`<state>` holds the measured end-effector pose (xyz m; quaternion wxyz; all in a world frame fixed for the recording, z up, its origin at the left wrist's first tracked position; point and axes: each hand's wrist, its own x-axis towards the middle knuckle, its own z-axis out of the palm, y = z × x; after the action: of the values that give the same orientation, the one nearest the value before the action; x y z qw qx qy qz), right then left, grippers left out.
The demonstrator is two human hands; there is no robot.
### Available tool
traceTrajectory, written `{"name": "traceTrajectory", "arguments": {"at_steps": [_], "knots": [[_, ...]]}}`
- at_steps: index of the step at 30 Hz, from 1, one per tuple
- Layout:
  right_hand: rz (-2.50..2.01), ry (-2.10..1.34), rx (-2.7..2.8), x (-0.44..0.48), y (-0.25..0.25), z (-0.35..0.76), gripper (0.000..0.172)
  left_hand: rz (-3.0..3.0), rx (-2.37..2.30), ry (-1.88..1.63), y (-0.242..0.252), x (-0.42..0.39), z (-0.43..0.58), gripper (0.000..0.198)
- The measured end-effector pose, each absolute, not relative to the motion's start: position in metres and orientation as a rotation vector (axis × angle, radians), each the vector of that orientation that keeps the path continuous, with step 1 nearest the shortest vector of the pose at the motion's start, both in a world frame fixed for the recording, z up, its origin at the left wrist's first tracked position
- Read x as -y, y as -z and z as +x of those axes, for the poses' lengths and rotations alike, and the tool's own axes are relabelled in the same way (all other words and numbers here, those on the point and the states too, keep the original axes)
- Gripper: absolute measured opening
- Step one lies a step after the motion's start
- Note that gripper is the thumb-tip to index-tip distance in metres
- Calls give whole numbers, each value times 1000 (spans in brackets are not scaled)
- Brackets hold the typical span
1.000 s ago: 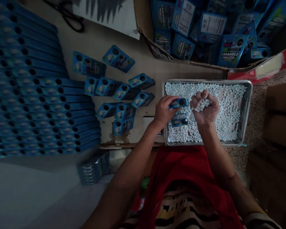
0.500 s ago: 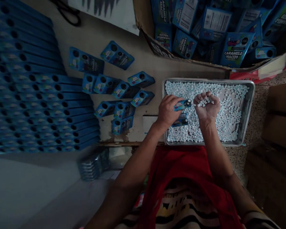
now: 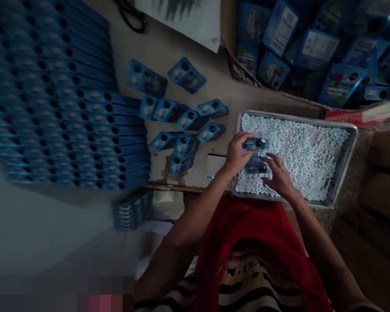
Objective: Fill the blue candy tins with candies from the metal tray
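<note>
Candy box [image 3: 254,144] pinched by left hand [image 3: 238,152], fingers closed, over metal tray [image 3: 346,165] of white candies [image 3: 302,151]; right hand [image 3: 281,177] beside second box [image 3: 255,165], fingers parted, seemingly empty.

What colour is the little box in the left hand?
The little box is mostly blue; see the head view.

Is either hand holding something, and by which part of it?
The left hand holds a blue box by the end nearest its palm, between thumb and fingers. The right hand, fingers spread, appears to hold nothing.
</note>
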<state>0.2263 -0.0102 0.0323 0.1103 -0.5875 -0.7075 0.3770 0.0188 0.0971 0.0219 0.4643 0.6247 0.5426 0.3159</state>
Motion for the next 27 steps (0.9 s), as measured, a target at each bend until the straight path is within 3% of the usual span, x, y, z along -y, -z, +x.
{"name": "traceTrajectory", "arguments": {"at_steps": [5, 9, 14, 17, 22, 27], "knots": [[-1590, -1001, 2147, 3, -20, 208, 40, 1543, -1311, -830, -42, -111, 3, 34], [-1557, -878, 2128, -17, -56, 200, 30, 1506, -1376, -968, -70, -133, -36, 36], [-1609, -566, 2111, -83, -131, 161, 32, 1491, -1634, -1140, -96, -187, -127, 44], [-1694, -399, 2158, -148, -151, 120, 37, 1557, -1804, -1118, -96, -236, -179, 46], [-2075, -473, 2270, -250, -135, 54, 39, 1572, -1920, -1061, -83, -317, -216, 48], [-2253, -846, 2234, -285, -91, 36, 36, 1483, -1978, -806, -60, -375, -201, 49]]}}
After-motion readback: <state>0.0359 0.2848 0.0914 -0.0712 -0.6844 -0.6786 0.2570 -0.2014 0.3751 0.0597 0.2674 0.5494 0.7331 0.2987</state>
